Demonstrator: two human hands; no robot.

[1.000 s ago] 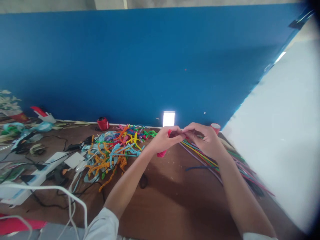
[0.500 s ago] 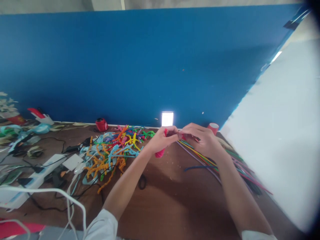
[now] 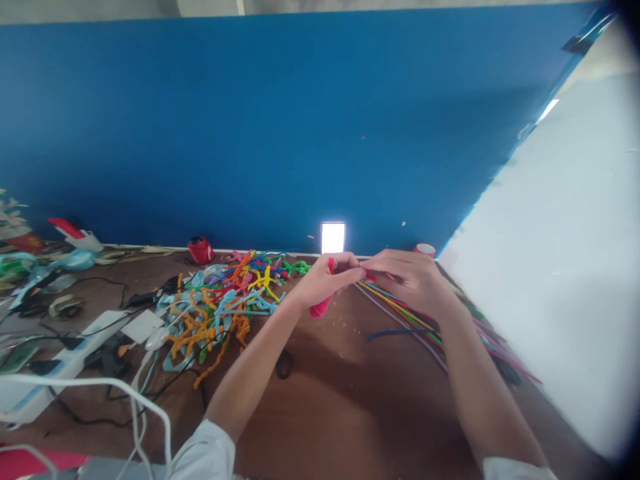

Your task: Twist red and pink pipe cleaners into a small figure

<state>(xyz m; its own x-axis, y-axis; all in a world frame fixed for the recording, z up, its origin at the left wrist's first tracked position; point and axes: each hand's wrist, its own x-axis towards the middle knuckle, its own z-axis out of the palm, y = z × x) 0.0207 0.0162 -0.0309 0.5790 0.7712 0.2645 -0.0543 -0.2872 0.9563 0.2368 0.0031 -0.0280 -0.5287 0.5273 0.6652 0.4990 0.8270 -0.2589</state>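
My left hand (image 3: 327, 280) is closed around a red-pink fuzzy pipe cleaner (image 3: 320, 308), whose bundled part shows below the palm. Another bit of red sticks up between the thumb and forefinger. Close beside it, my right hand (image 3: 417, 279) pinches a red end of what looks like the same pipe cleaner near the left fingertips. The fingers hide most of the piece. Behind the left hand a small lamp or screen (image 3: 333, 237) glows white. Straight pipe cleaners in several colours (image 3: 400, 311) lie under and beside the right forearm.
Twisted pipe-cleaner shapes (image 3: 200, 327) are heaped on the brown table (image 3: 320, 413) to the left. Farther left are a white power strip (image 3: 75, 363) and tangled cables. A red object (image 3: 201, 250) and a red-sided roll (image 3: 425, 250) stand by the blue partition (image 3: 280, 133).
My right hand has tilted slightly, its back and fingers more level, still by the left fingertips. My left hand keeps its hold almost unmoved. The view has shifted a little.
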